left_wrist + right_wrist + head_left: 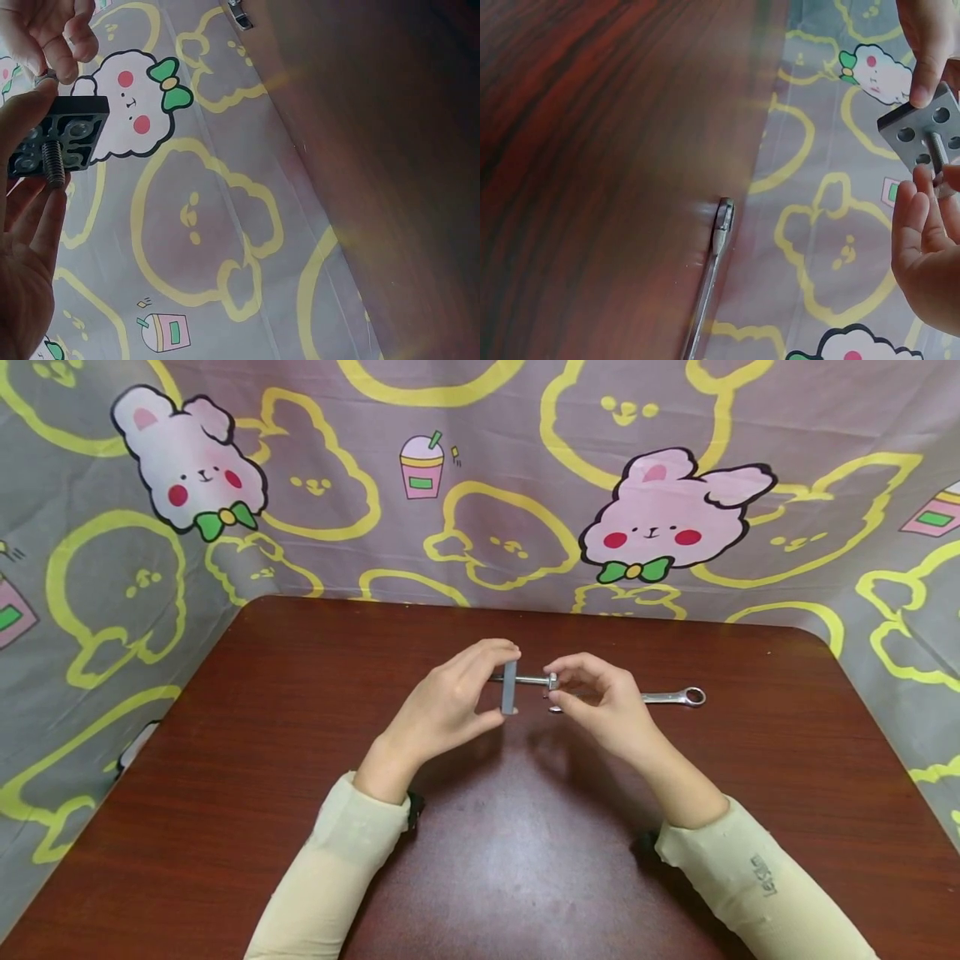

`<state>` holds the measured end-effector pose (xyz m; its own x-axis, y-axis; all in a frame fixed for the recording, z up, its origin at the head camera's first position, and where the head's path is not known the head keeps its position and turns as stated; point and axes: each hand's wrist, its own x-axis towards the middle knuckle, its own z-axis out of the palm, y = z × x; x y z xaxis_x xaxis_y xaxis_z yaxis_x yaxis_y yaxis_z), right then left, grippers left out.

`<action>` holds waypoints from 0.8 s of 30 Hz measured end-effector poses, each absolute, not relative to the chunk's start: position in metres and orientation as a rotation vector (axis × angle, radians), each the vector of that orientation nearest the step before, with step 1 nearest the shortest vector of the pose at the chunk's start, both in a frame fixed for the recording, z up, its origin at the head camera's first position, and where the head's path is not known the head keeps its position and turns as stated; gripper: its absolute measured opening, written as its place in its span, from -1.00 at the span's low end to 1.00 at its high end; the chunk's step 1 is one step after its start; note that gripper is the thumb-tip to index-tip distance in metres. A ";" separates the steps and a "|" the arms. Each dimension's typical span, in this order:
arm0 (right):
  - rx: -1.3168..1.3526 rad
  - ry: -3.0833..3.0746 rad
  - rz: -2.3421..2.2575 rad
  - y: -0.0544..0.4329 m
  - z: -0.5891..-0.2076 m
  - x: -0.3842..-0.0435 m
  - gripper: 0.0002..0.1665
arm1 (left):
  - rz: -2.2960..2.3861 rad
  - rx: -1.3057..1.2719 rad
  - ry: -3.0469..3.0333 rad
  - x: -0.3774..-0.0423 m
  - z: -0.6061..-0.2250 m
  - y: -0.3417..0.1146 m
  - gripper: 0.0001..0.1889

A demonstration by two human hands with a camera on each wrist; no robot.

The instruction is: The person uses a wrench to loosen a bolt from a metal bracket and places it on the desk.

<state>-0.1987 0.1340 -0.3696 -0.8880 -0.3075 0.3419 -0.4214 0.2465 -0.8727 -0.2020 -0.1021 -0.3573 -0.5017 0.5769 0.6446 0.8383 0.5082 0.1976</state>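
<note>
My left hand [453, 697] grips a square grey plate [509, 687] by its edges, thumb on one edge and fingers on the opposite one. Several round holes show in the plate [906, 135] in the right wrist view. A bolt [532, 680] passes through the plate's middle, and its threaded end [52, 163] sticks out on the far side in the left wrist view. My right hand [611, 702] pinches the bolt's hex head [552, 681] between thumb and fingers. Both hands hold the pieces above the table.
On the brown table [480, 860] a combination wrench [675, 697] lies behind and under the right hand, its ring end to the right; the hand hides part of it. A patterned cloth [502, 443] hangs behind the table and along its sides.
</note>
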 end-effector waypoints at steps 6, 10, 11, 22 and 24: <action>0.711 -2.356 1.773 0.134 -0.367 -0.197 -0.67 | -0.691 -1.156 -2.252 -0.202 -0.356 -0.101 -0.33; 0.746 -2.315 1.805 0.133 -0.366 -0.195 -0.70 | -0.690 -1.158 -2.254 -0.201 -0.355 -0.100 -0.32; 0.755 -2.305 1.799 0.133 -0.366 -0.195 -0.70 | -0.689 -1.158 -2.255 -0.201 -0.356 -0.100 -0.32; 0.585 -2.403 1.798 0.135 -0.368 -0.200 -0.75 | -0.679 -1.160 -2.219 -0.202 -0.358 -0.099 -0.35; 0.542 -2.461 1.781 0.135 -0.367 -0.201 -0.77 | -0.676 -1.160 -2.210 -0.202 -0.357 -0.098 -0.36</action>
<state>-0.2014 0.1352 -0.3673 -0.9369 -0.2478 0.2467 -0.3118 0.2728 -0.9101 -0.2018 -0.0984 -0.3574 -0.4772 0.5713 0.6678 0.8472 0.5011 0.1767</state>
